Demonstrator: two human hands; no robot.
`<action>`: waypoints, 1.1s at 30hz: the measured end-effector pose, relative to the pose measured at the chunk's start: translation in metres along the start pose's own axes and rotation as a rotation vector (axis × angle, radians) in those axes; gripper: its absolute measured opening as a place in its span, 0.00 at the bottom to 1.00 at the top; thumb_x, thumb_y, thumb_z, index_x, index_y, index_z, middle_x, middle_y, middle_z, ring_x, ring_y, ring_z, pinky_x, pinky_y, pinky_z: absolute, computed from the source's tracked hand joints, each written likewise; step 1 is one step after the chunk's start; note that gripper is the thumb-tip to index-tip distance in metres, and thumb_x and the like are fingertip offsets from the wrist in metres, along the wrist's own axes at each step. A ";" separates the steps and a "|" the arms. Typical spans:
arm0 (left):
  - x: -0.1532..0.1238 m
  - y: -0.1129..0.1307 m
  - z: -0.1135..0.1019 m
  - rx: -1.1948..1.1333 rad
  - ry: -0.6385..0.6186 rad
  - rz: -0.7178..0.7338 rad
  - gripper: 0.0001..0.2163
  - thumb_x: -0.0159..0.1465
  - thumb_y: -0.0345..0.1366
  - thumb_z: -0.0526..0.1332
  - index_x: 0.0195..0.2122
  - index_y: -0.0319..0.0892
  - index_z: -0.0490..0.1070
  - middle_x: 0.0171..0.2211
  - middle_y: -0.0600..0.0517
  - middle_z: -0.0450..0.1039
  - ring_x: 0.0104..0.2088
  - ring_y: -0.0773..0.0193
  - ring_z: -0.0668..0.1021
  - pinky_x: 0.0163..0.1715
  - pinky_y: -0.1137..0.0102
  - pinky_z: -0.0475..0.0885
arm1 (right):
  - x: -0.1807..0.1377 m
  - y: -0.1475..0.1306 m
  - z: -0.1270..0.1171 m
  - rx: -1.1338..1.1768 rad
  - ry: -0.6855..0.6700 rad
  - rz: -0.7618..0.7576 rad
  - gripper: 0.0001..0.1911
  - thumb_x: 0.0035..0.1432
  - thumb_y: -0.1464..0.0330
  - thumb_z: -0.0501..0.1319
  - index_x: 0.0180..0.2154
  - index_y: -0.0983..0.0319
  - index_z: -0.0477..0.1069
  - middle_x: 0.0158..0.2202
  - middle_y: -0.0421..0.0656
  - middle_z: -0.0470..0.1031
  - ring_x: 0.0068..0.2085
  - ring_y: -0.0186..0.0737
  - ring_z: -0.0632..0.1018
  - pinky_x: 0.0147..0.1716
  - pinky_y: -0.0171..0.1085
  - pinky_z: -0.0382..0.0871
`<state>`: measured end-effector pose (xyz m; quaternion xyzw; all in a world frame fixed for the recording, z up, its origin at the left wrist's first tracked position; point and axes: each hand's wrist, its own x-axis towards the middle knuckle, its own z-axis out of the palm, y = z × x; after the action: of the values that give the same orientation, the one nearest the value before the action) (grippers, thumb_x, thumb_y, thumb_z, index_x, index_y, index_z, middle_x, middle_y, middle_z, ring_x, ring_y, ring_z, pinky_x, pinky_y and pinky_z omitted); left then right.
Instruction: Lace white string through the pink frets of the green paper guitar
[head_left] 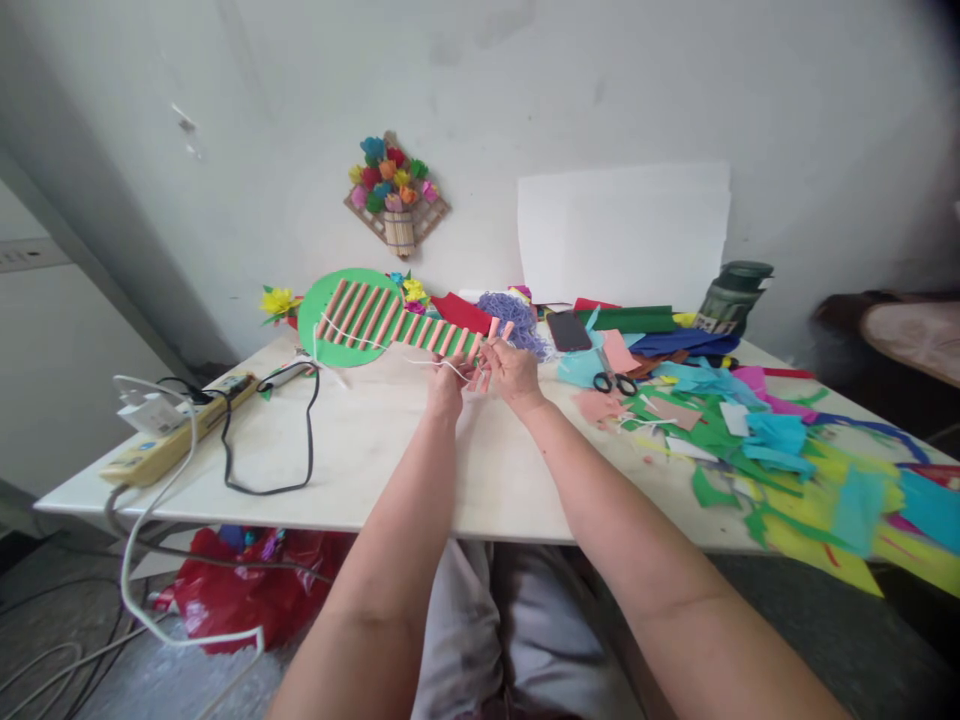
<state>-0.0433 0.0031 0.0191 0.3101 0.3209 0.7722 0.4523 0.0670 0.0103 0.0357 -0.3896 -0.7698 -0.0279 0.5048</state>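
Observation:
A green paper guitar shape [352, 312] with rows of pink paper sticks lies on the white table [375, 480], its neck [439, 335] running toward my hands. My left hand [448, 385] is closed in a pinch on a thin white string [420, 362] that trails back across the round green body. My right hand [510, 370] sits just beside it at the end of the neck, fingers curled around the last pink sticks [500, 328]. Both hands nearly touch each other.
Scissors [613, 382], a phone [568, 330], purple shredded paper [510, 312] and heaps of coloured paper scraps [750, 440] cover the right side. A power strip [176, 435] with black and white cables lies left. A red bag [240, 590] is under the table; a dark bottle [731, 295] stands behind.

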 end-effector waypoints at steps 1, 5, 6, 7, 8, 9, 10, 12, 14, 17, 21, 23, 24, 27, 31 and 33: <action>-0.001 0.000 0.000 0.008 -0.028 -0.003 0.14 0.44 0.33 0.64 0.28 0.41 0.58 0.17 0.59 0.64 0.18 0.70 0.72 0.22 0.74 0.68 | 0.000 0.001 0.001 0.006 -0.005 -0.001 0.22 0.62 0.57 0.44 0.38 0.61 0.72 0.26 0.43 0.76 0.26 0.38 0.74 0.26 0.33 0.59; -0.002 -0.001 -0.001 0.063 -0.127 -0.001 0.15 0.44 0.38 0.67 0.28 0.38 0.64 0.19 0.54 0.68 0.24 0.65 0.76 0.28 0.71 0.71 | -0.002 0.008 0.002 0.011 -0.035 -0.016 0.18 0.61 0.60 0.47 0.34 0.61 0.71 0.27 0.43 0.76 0.29 0.37 0.74 0.28 0.33 0.60; -0.002 -0.002 -0.001 0.078 -0.135 -0.002 0.15 0.44 0.38 0.68 0.28 0.38 0.65 0.20 0.54 0.69 0.25 0.65 0.76 0.28 0.71 0.71 | -0.002 0.010 0.002 0.008 -0.049 -0.025 0.17 0.61 0.61 0.48 0.34 0.62 0.71 0.28 0.44 0.76 0.29 0.37 0.74 0.29 0.33 0.60; -0.002 -0.003 -0.001 0.093 -0.141 -0.004 0.16 0.43 0.38 0.69 0.29 0.38 0.65 0.21 0.53 0.69 0.25 0.65 0.76 0.29 0.70 0.71 | -0.002 0.012 0.002 0.000 -0.062 -0.032 0.16 0.61 0.61 0.48 0.33 0.62 0.71 0.29 0.44 0.76 0.30 0.37 0.74 0.29 0.33 0.60; -0.002 -0.004 -0.002 0.107 -0.146 -0.006 0.17 0.42 0.38 0.69 0.30 0.38 0.66 0.22 0.53 0.70 0.24 0.65 0.76 0.28 0.70 0.71 | -0.002 0.013 0.002 -0.017 -0.071 -0.033 0.16 0.60 0.61 0.49 0.33 0.62 0.72 0.29 0.44 0.76 0.30 0.37 0.74 0.29 0.33 0.60; -0.001 -0.005 -0.002 0.118 -0.147 -0.008 0.18 0.42 0.37 0.69 0.31 0.38 0.66 0.22 0.53 0.70 0.23 0.66 0.75 0.28 0.69 0.71 | -0.003 0.014 0.002 -0.042 -0.075 -0.027 0.16 0.60 0.61 0.49 0.32 0.61 0.72 0.29 0.44 0.76 0.30 0.37 0.74 0.29 0.33 0.59; -0.001 -0.007 -0.002 0.125 -0.142 -0.006 0.18 0.42 0.37 0.69 0.32 0.38 0.66 0.22 0.53 0.70 0.22 0.66 0.75 0.27 0.69 0.71 | -0.003 0.015 0.002 -0.071 -0.076 -0.018 0.17 0.60 0.61 0.49 0.32 0.61 0.72 0.29 0.44 0.76 0.30 0.37 0.74 0.28 0.33 0.59; 0.000 -0.009 -0.003 0.140 -0.122 0.007 0.18 0.43 0.36 0.68 0.33 0.38 0.66 0.21 0.55 0.69 0.20 0.68 0.73 0.25 0.70 0.71 | -0.003 0.015 0.001 -0.126 -0.069 -0.005 0.18 0.60 0.60 0.49 0.30 0.61 0.73 0.28 0.44 0.76 0.28 0.37 0.73 0.26 0.33 0.57; 0.000 -0.009 -0.003 0.154 -0.115 0.007 0.17 0.44 0.36 0.67 0.33 0.38 0.65 0.21 0.55 0.68 0.18 0.69 0.72 0.23 0.70 0.71 | -0.004 0.014 0.001 -0.152 -0.051 -0.006 0.20 0.61 0.59 0.47 0.30 0.61 0.73 0.27 0.44 0.76 0.27 0.36 0.72 0.25 0.33 0.55; -0.001 -0.008 -0.002 0.170 -0.127 -0.021 0.16 0.44 0.35 0.66 0.33 0.39 0.65 0.21 0.55 0.68 0.18 0.69 0.72 0.23 0.70 0.70 | -0.004 0.012 0.003 -0.155 -0.013 -0.013 0.21 0.62 0.59 0.45 0.32 0.61 0.73 0.25 0.43 0.75 0.26 0.36 0.71 0.25 0.33 0.54; -0.004 -0.006 0.001 0.183 -0.087 -0.043 0.14 0.44 0.34 0.66 0.30 0.39 0.64 0.17 0.56 0.66 0.17 0.68 0.72 0.23 0.70 0.71 | -0.005 0.012 0.004 -0.169 0.006 -0.037 0.23 0.62 0.59 0.43 0.33 0.62 0.72 0.25 0.44 0.74 0.26 0.36 0.71 0.25 0.33 0.55; -0.005 -0.006 0.002 0.186 -0.070 -0.049 0.13 0.44 0.33 0.65 0.29 0.39 0.63 0.16 0.57 0.65 0.17 0.67 0.72 0.21 0.70 0.70 | -0.005 0.012 0.004 -0.177 0.005 -0.062 0.23 0.63 0.59 0.42 0.32 0.63 0.72 0.25 0.45 0.75 0.26 0.36 0.72 0.26 0.34 0.56; -0.005 -0.007 0.002 0.184 -0.071 -0.052 0.13 0.44 0.33 0.65 0.29 0.40 0.63 0.16 0.57 0.65 0.16 0.67 0.71 0.21 0.70 0.70 | -0.005 0.012 0.003 -0.179 0.005 -0.073 0.23 0.63 0.59 0.42 0.31 0.63 0.71 0.25 0.46 0.74 0.26 0.36 0.72 0.26 0.34 0.56; -0.005 -0.008 0.002 0.169 -0.091 -0.067 0.13 0.43 0.33 0.65 0.28 0.40 0.63 0.15 0.57 0.65 0.16 0.68 0.71 0.20 0.71 0.69 | -0.006 0.011 0.003 -0.158 0.018 -0.081 0.23 0.62 0.59 0.43 0.29 0.63 0.70 0.24 0.47 0.74 0.26 0.36 0.72 0.27 0.34 0.57; -0.006 -0.010 0.002 0.217 -0.038 -0.077 0.14 0.42 0.32 0.64 0.28 0.40 0.61 0.15 0.58 0.64 0.15 0.69 0.70 0.17 0.72 0.67 | -0.003 0.009 0.000 0.018 0.149 0.070 0.23 0.61 0.55 0.43 0.29 0.62 0.69 0.23 0.45 0.72 0.26 0.37 0.72 0.27 0.34 0.59; -0.007 -0.010 0.001 0.249 -0.031 -0.069 0.15 0.42 0.32 0.64 0.30 0.40 0.61 0.16 0.58 0.65 0.15 0.69 0.70 0.18 0.72 0.68 | 0.000 0.010 -0.002 0.189 0.231 0.184 0.24 0.61 0.54 0.40 0.30 0.60 0.67 0.22 0.43 0.72 0.26 0.36 0.72 0.27 0.35 0.61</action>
<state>-0.0342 0.0007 0.0107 0.3646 0.4177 0.7055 0.4415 0.0752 0.0163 0.0330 -0.4033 -0.6670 0.0464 0.6247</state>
